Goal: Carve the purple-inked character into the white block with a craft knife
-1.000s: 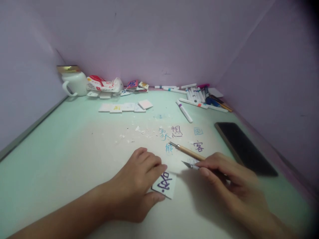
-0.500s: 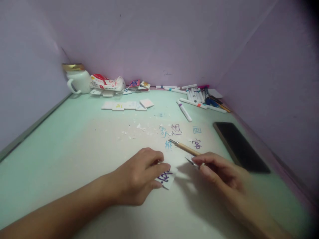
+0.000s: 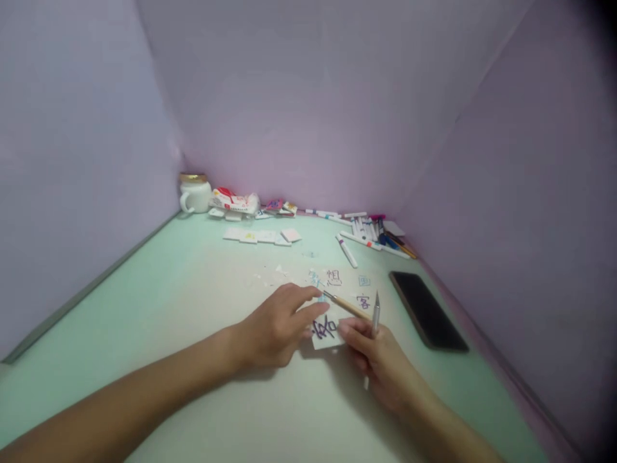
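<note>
Clasping slim tan wooden-handled gouge (image 3: 349, 307) and silver metal knife (image 3: 376, 315) in right hand (image 3: 373, 354); white square purple-lettered block (image 3: 326, 332) just left of its thumb; left hand (image 3: 277, 326) at block's left side, hold unclear. Crowded grip might slip, knife nicking skin.

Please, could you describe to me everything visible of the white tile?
The white tile looks flat and roughly square, with a written character in thick, dark purple strokes on its visible face. Its material is unclear. It is between the hands, with shadow below its near edge. The thumb of the right hand appears to meet its right edge; the left hand reaches its left side, exact contact unclear.
</note>
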`<state>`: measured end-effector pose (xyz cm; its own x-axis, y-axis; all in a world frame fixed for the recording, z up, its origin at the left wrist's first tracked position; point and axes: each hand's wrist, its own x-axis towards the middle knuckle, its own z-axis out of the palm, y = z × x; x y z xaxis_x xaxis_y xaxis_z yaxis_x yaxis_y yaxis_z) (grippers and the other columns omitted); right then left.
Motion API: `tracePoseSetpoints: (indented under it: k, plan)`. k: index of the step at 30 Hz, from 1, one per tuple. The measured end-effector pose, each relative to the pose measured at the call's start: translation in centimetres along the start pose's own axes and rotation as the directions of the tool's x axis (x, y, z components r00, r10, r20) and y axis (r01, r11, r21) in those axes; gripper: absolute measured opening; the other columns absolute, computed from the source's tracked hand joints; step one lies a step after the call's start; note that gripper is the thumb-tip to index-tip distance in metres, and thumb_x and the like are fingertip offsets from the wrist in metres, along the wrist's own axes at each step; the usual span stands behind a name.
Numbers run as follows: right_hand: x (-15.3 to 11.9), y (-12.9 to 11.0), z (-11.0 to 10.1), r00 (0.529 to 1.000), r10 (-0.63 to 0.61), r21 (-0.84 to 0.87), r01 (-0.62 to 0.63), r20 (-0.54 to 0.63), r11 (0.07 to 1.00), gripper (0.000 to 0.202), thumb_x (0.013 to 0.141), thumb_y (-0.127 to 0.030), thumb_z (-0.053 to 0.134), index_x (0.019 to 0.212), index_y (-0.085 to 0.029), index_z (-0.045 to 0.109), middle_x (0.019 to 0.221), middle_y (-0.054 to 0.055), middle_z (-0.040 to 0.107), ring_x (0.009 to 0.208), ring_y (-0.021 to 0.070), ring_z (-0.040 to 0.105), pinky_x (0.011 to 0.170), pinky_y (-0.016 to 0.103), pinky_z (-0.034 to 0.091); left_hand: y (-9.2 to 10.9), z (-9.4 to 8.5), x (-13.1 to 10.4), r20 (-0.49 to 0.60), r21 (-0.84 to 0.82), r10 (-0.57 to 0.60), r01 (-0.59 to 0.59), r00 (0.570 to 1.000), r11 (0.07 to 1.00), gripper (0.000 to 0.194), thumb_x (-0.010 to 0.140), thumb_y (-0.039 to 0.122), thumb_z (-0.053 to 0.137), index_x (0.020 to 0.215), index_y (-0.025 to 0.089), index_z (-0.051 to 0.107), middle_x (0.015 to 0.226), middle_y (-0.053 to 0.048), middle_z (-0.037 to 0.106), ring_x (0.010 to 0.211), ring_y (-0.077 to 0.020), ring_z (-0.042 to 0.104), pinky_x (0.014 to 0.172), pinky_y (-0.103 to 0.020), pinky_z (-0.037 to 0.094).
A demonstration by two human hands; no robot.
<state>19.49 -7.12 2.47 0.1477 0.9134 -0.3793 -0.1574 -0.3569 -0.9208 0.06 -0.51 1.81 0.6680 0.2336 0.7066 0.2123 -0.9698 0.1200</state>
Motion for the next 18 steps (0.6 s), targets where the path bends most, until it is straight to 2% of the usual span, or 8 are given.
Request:
tracePoseSetpoints:
  k: [4,6,8,10,13,18]
  plan:
    - [0.1,-1.6,1.6,0.989,-0.091,0.096,0.102,-0.113,0.990,0.039,0.053,-0.044,0.081,0.067,-0.016,0.058,0.045,-0.010,0.037,0.039,0.0047,0.028,0.039,0.019,0.011,0.4,-1.4,1.4,-0.101,0.108,-0.131,0.142,0.986,0.984,0.030,0.082,0.012,0.050,0.112,0.010,0.056,0.105,-0.018,0.060,0.095,-0.0269,0.057,0.079,-0.046,0.051]
    - [-0.1,-1.8,2.7,0.975,-0.149,0.133,0.172,-0.167,0.976,0.042,0.052,-0.047,0.081,0.068,-0.017,0.056,0.046,-0.010,0.038,0.040,0.0058,0.031,0.039,0.019,0.013,1.1,-2.2,2.3,-0.147,0.125,-0.175,0.194,0.974,0.973,0.023,0.081,0.009,0.049,0.100,0.012,0.060,0.094,-0.013,0.062,0.089,-0.0251,0.059,0.077,-0.044,0.050]
    - [-0.4,-1.4,3.8,0.959,-0.192,0.151,0.226,-0.208,0.962,0.044,0.057,-0.053,0.077,0.073,-0.017,0.058,0.043,-0.010,0.039,0.039,0.0067,0.031,0.039,0.019,0.016,2.0,-2.6,2.8,-0.178,0.124,-0.210,0.234,0.961,0.964,0.016,0.080,0.008,0.048,0.086,0.015,0.060,0.081,-0.008,0.064,0.078,-0.0216,0.060,0.075,-0.040,0.048]
    - [-0.7,-0.5,4.7,0.949,-0.214,0.148,0.252,-0.232,0.957,0.044,0.062,-0.055,0.075,0.075,-0.016,0.061,0.040,-0.008,0.041,0.038,0.0071,0.031,0.040,0.020,0.018,2.9,-2.7,2.8,-0.191,0.119,-0.261,0.286,0.946,0.951,0.015,0.080,0.006,0.047,0.077,0.017,0.057,0.070,-0.003,0.064,0.068,-0.0174,0.060,0.073,-0.037,0.047]
    - [-1.3,0.8,5.3,0.942,-0.217,0.152,0.260,-0.255,0.953,0.047,0.062,-0.059,0.075,0.076,-0.015,0.064,0.038,-0.007,0.045,0.037,0.0078,0.033,0.039,0.021,0.022,3.9,-2.3,2.1,-0.208,0.136,-0.316,0.347,0.926,0.928,0.018,0.082,0.006,0.045,0.073,0.017,0.056,0.065,-0.001,0.064,0.059,-0.0151,0.059,0.073,-0.038,0.046]
    - [-2.1,1.3,5.1,0.931,-0.256,0.119,0.294,-0.262,0.948,0.044,0.058,-0.056,0.078,0.074,-0.015,0.070,0.039,-0.004,0.050,0.037,0.0102,0.041,0.039,0.023,0.031,4.5,-1.6,0.9,-0.184,0.185,-0.285,0.318,0.941,0.930,0.022,0.083,0.006,0.042,0.075,0.017,0.058,0.067,-0.003,0.068,0.062,-0.0184,0.063,0.081,-0.045,0.044]
